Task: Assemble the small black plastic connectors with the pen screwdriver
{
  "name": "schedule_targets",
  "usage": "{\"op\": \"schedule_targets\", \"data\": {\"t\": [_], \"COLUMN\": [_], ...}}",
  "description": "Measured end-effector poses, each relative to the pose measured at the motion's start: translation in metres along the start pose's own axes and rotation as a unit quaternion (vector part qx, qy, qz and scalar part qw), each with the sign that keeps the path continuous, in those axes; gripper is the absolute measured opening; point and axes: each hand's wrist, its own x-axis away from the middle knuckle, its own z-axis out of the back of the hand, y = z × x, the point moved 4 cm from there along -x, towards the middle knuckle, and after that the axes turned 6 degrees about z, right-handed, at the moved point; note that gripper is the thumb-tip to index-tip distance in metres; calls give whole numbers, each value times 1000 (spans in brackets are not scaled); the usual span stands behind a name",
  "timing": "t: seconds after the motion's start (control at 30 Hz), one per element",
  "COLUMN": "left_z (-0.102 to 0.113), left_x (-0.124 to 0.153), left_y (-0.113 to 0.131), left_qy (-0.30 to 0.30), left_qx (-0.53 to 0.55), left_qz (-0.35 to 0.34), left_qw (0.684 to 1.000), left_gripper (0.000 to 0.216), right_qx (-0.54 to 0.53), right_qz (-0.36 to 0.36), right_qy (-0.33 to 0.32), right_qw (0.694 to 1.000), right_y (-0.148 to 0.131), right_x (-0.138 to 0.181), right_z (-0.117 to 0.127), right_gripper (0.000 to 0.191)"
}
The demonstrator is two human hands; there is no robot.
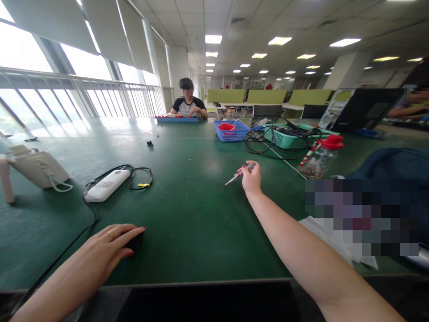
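Note:
My left hand [115,243] lies over a small black object [136,243] near the table's front edge. The fingers curve down around it and cover most of it, so I cannot tell its kind. My right hand [251,179] reaches out over the middle of the table, closed around the pinkish handle of a slim screwdriver [233,179]. The silver shaft points left and down, its tip close above the green tabletop [197,223].
Left are a white power bank [109,184] with a black cable and a beige case [40,167]. At the back stand a blue basket [234,134], a green basket [284,139] of cables and a red-capped bottle [320,158]. A person [187,105] sits opposite; a dark bag [395,165] lies right.

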Motion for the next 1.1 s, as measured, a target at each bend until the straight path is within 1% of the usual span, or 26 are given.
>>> {"op": "schedule_targets", "data": {"t": [0.1,0.3,0.5,0.63,0.73,0.8,0.83,0.9,1.0,1.1], "left_z": [-1,-3,-4,-8,-11,-10,-8,-2,10,17], "left_x": [1,3,3,7,6,-1,-6,-21,-53,-92], "left_y": [0,-9,-7,-14,-22,-21,-17,0,41,85], "left_qy": [1,-2,-9,-22,-38,-43,-40,-27,-29,-36], "left_qx": [-4,-11,-5,9,26,30,33,42,63,74], "left_qz": [0,11,5,18,33,44,44,33,-6,-46], "left_qw": [1000,1000,1000,1000,998,998,998,998,998,996], "left_gripper": [49,54,48,50,41,38,38,39,38,37], "right_qx": [1,1,1,-2,-2,2,4,7,-1,-19], "right_qz": [2,1,0,-1,2,5,6,7,1,-55], "right_qy": [0,-2,-5,-3,-2,-8,-11,-18,-15,12], "right_qw": [1000,1000,1000,1000,1000,1000,1000,1000,1000,998], "right_y": [0,0,-1,0,-1,-3,-5,-7,-7,1], "right_x": [0,0,1,1,2,3,4,7,10,12], "right_z": [0,0,0,-1,-1,-1,-1,-2,-3,-4], "right_gripper": [24,23,23,23,24,26,28,30,31,27]}}
